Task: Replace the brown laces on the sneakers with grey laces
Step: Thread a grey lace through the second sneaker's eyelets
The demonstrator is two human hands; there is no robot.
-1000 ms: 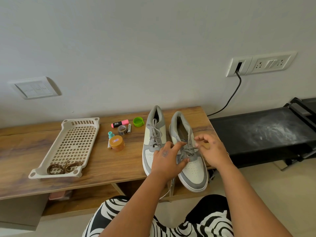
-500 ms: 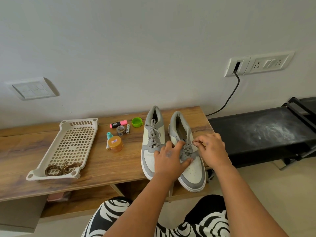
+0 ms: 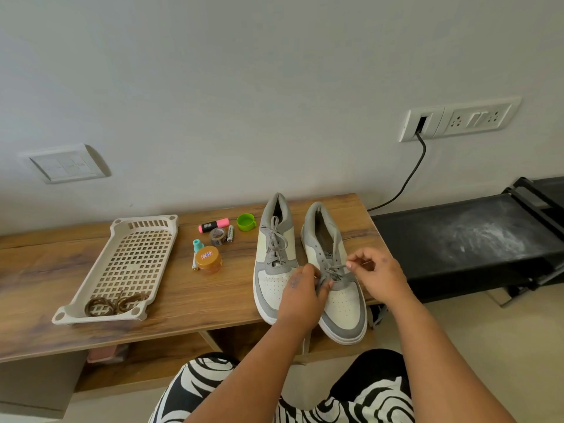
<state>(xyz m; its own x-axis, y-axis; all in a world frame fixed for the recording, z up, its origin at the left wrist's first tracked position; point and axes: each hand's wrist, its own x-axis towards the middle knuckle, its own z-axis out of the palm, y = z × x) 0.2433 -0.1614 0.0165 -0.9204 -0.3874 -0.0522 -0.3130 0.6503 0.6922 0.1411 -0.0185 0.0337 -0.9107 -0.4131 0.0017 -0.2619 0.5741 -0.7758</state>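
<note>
1. Two grey-and-white sneakers stand side by side at the right end of the wooden bench [image 3: 171,288], toes at its front edge and heels toward the wall.
2. The left sneaker [image 3: 273,264] is laced in grey and tied in a bow.
3. The right sneaker [image 3: 338,288] carries a grey lace [image 3: 334,271] through its lower eyelets only.
4. The left hand [image 3: 300,296] rests across the toe areas of both sneakers, its fingers curled and pinching the grey lace at the lower eyelets of the right sneaker.
5. The right hand [image 3: 377,276] hovers at the right side of that sneaker, thumb and forefinger pinching a strand of the same lace, pulled sideways.
6. The brown laces [image 3: 114,303] lie coiled in the front end of a perforated beige tray [image 3: 122,261], on the left part of the bench.
7. Between tray and sneakers sit an orange-lidded jar [image 3: 208,259], a teal-capped small bottle [image 3: 197,245], a tape roll [image 3: 218,236], a pink highlighter [image 3: 213,225], a battery [image 3: 230,233] and a green cap [image 3: 245,221].
</note>
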